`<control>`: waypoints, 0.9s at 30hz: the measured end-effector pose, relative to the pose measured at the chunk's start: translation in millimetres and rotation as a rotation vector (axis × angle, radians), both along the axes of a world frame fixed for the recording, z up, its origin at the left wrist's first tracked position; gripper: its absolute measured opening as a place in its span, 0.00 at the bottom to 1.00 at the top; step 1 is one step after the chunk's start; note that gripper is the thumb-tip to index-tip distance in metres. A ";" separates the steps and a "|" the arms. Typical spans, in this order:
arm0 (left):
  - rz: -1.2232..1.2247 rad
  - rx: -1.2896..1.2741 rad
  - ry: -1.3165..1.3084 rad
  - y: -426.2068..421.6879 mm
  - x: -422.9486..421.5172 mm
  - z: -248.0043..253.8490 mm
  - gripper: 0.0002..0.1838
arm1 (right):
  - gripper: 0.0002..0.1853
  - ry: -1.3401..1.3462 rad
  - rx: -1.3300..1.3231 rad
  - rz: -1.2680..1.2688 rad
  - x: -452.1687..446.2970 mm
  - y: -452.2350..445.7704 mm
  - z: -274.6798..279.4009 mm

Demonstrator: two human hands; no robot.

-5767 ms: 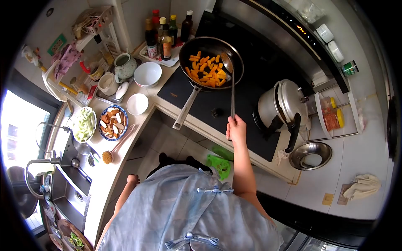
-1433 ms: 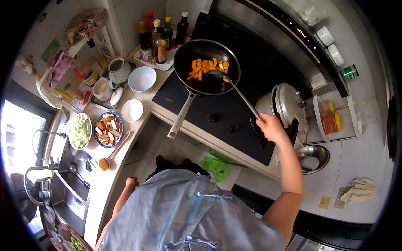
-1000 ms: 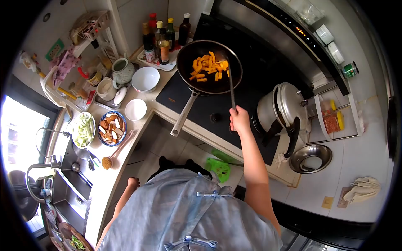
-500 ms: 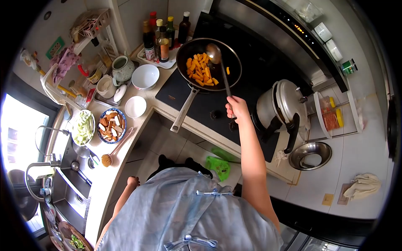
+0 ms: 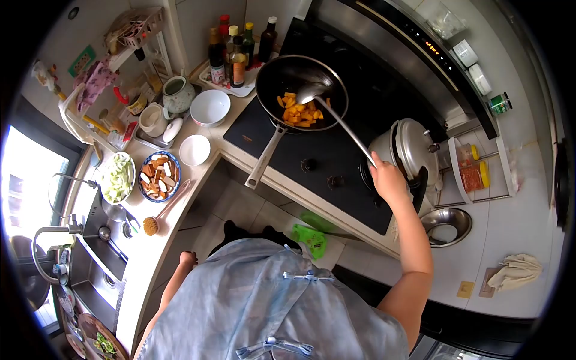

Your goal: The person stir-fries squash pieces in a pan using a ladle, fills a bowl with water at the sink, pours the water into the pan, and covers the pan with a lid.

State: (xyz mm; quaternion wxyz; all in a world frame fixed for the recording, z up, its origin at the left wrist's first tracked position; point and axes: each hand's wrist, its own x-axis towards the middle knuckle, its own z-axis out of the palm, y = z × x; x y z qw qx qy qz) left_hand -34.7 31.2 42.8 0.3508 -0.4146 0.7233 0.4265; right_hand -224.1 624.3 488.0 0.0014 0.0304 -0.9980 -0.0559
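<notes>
The right hand (image 5: 390,180) is gripping the end of the handle of a metal ladle (image 5: 350,129), its fingers closing round it. The ladle is slanting over the pan (image 5: 279,75), its bowl lying at the upper edge of the orange pieces (image 5: 300,115). These pieces are sitting inside the pan, mostly bunching in its lower part. The left hand (image 5: 188,259) is hanging well below the pan, its fingers curling in; whether they are holding anything, I cannot tell.

The pan is standing on the black cooktop (image 5: 252,129), its handle pointing down and left. A small mark is showing on the cooktop left of that handle, too small to read. Above and left of the pan, bottles (image 5: 238,69) are standing on a white tray; some are bearing labels, their wording illegible. Directly left of the pan, a white bowl (image 5: 210,108) is resting. Farther left and lower, a blue-rimmed dish (image 5: 143,188) is holding brown and white pieces. Right of the pan, a pressure cooker (image 5: 414,150) is standing. Above and right of the pan, the range hood (image 5: 408,48) is showing glowing orange characters, too blurred to read.
</notes>
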 end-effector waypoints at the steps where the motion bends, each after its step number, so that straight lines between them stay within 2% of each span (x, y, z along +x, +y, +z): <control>1: -0.003 -0.001 -0.002 0.9 -0.3 -0.5 0.13 | 0.21 0.040 -0.110 -0.020 -2.0 7.8 -12.7; 3: -0.005 0.001 0.000 1.2 -2.3 -1.6 0.13 | 0.24 0.124 -0.330 -0.063 -10.1 13.3 -34.1; 5: -0.008 0.001 0.001 0.4 -3.6 -2.0 0.13 | 0.26 -0.101 -0.700 -0.398 -17.4 5.7 -42.5; 7: -0.008 -0.004 0.004 -1.1 -7.3 -0.3 0.13 | 0.26 -0.230 -1.023 -0.604 -19.5 -15.3 -32.9; 8: -0.010 -0.003 0.005 -1.1 -8.0 -0.2 0.13 | 0.18 -0.217 -1.170 -0.647 -17.5 -22.4 -35.0; 9: -0.010 -0.003 0.006 -1.7 -9.4 -0.3 0.13 | 0.15 -0.282 -1.277 -0.662 -13.0 -25.7 -35.3; 11: -0.009 -0.001 0.005 -0.7 -11.3 -1.0 0.13 | 0.09 -0.415 -1.482 -0.683 -2.4 -31.2 -29.7; 12: -0.008 -0.001 0.004 0.2 -11.3 -1.1 0.13 | 0.10 -0.466 -1.518 -0.648 4.8 -37.4 -22.1; 13: -0.006 0.002 0.004 0.8 -10.7 -1.5 0.13 | 0.06 -0.484 -1.572 -0.653 11.7 -40.2 -17.8; 15: -0.006 0.002 0.003 1.2 -11.4 -2.4 0.13 | 0.05 -0.535 -1.660 -0.659 22.5 -38.5 2.0; 21: -0.005 0.003 -0.001 1.4 -10.7 -3.7 0.13 | 0.08 -0.537 -1.349 -0.460 42.7 -29.5 45.1; 23: -0.012 0.006 -0.001 2.4 -12.3 -4.2 0.13 | 0.08 -0.634 -1.336 -0.426 39.5 -25.0 33.3; 27: -0.005 0.007 0.003 2.4 -11.4 -2.5 0.13 | 0.06 -0.510 -1.264 -0.434 18.2 -33.7 -12.6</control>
